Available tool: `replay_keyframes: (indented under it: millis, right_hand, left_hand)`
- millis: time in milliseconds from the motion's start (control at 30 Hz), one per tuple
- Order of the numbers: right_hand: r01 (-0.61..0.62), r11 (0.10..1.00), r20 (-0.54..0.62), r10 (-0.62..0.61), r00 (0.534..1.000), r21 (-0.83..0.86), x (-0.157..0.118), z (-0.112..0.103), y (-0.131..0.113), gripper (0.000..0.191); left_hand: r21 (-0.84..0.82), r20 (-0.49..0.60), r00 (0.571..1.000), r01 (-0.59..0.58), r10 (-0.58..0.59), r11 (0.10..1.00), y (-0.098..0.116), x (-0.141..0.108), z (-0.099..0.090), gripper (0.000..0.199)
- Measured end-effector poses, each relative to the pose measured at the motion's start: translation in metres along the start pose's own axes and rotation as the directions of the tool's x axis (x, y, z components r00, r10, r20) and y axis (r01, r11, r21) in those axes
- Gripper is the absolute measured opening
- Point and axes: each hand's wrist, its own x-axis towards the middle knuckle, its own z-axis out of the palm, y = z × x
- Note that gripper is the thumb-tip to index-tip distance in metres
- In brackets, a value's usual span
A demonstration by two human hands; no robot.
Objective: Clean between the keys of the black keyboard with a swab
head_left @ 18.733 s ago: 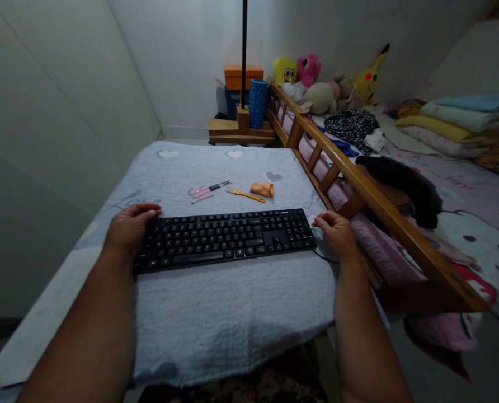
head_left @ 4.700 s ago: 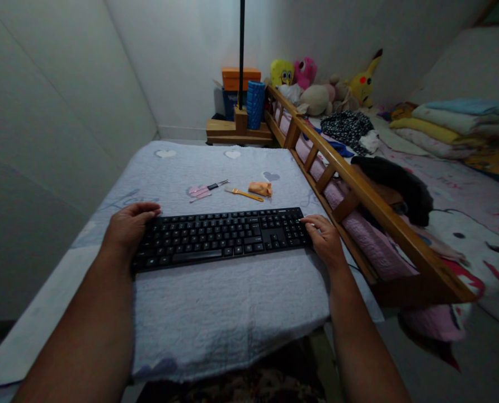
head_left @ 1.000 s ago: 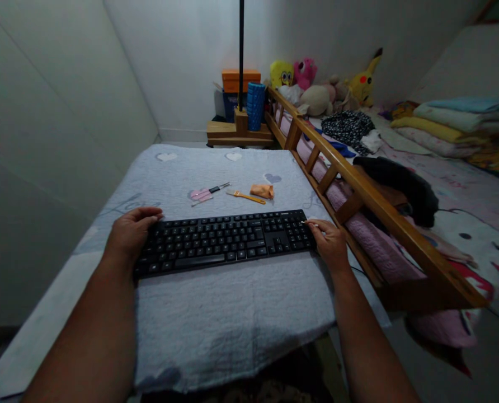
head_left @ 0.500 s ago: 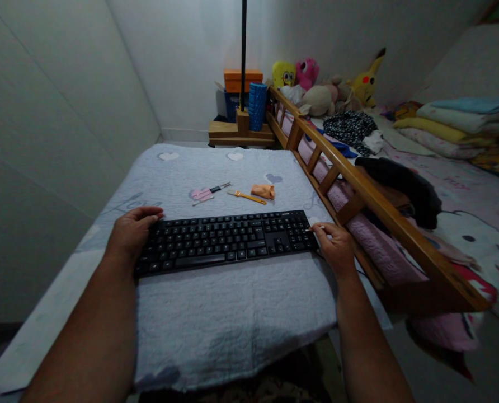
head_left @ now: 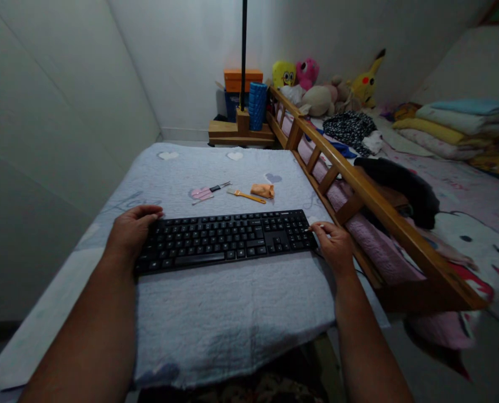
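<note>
A black keyboard lies on the pale blue cloth. My left hand grips its left end, fingers along the top left corner. Over the number keys at the right end, my right hand pinches a thin white swab, its tip at the keys. Behind the keyboard are tweezers, another swab, a yellow-handled brush and a small orange packet.
A wooden bed rail runs along the right side of the cloth. Beyond it are folded bedding, dark clothing and plush toys. At the back stand a blue roller and an orange box.
</note>
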Motion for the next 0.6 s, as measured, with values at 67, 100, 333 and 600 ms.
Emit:
replay_keyframes:
  millis: [67, 100, 333, 600]
  right_hand:
    - [0.011, 1.000, -0.004, -0.011, 1.000, 0.005, 0.001, 0.002, 0.002, 0.025]
    - [0.017, 1.000, -0.004, -0.017, 1.000, 0.006, 0.001, 0.002, 0.003, 0.025]
    - [0.035, 0.999, 0.018, -0.035, 0.999, 0.011, 0.003, 0.005, 0.003, 0.024]
    - [0.059, 0.998, 0.021, -0.059, 0.998, -0.017, 0.006, 0.009, 0.002, 0.025]
  left_hand:
    - [-0.025, 0.000, 1.000, -0.001, 0.001, 1.000, 0.001, -0.001, 0.000, 0.028]
    - [-0.033, 0.000, 1.000, -0.003, 0.003, 0.999, 0.002, -0.001, 0.000, 0.027]
    - [-0.009, 0.001, 1.000, 0.002, -0.002, 1.000, 0.004, -0.003, -0.001, 0.025]
    - [0.003, 0.005, 1.000, 0.013, -0.013, 1.000, 0.014, -0.009, 0.000, 0.022]
